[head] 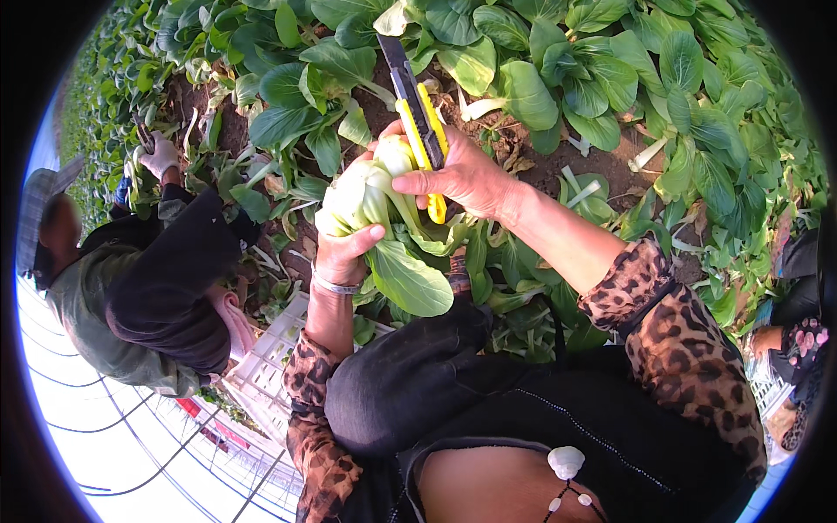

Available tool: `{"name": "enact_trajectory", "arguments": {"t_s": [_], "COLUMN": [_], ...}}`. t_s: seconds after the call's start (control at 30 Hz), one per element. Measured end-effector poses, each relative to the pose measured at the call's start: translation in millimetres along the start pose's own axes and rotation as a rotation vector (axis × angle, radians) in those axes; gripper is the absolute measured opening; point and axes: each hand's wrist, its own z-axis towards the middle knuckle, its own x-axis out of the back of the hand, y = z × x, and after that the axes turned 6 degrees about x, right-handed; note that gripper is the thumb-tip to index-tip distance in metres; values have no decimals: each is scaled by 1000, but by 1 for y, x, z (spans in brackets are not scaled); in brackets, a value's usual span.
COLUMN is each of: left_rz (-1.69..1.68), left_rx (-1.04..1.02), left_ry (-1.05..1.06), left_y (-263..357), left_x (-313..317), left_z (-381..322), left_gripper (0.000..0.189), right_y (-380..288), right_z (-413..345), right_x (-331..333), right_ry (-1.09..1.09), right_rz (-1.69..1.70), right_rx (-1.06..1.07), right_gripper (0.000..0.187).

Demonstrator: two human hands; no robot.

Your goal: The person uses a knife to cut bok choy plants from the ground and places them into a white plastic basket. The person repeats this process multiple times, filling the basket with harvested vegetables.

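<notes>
Two heads of bok choy point(356, 202) are held up in front of me, their pale stem bases facing up and left. My left hand point(343, 252) grips them from below, thumb across the stems. A broad green leaf point(412, 278) hangs down past that thumb. My right hand point(467, 173) holds a yellow and black utility knife point(422, 124) against its palm, the dark blade extended and pointing up and away. The thumb and fingers of the same hand also touch the bok choy stems.
Growing bok choy point(588, 72) spreads over the soil ahead, with cut leaves and stems lying about. A white plastic crate point(268, 372) is beside my left arm. At left, a co-worker point(144, 294) crouches with a gloved hand point(160, 157) among plants. Another person point(794, 346) is at the right edge.
</notes>
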Motion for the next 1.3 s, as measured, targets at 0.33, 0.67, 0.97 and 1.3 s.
{"name": "enact_trajectory", "arguments": {"t_s": [0.33, 0.67, 0.97, 1.3], "left_rz": [-575, -532, -197, 285], "left_rx": [212, 255, 120, -120], "left_ry": [40, -54, -53, -25], "left_y": [-16, -32, -5, -11], "left_x": [31, 64, 37, 36], "left_z": [-29, -21, -5, 12], "left_gripper": [70, 66, 77, 68], "right_y": [-27, -8, -9, 10], "right_z": [9, 12, 10, 7], "right_x": [12, 11, 21, 27], "right_ry": [-356, -146, 38, 93], "right_rz": [-151, -421, -538, -281], "right_rx": [-320, -168, -185, -168], "right_gripper": [51, 45, 45, 49]}}
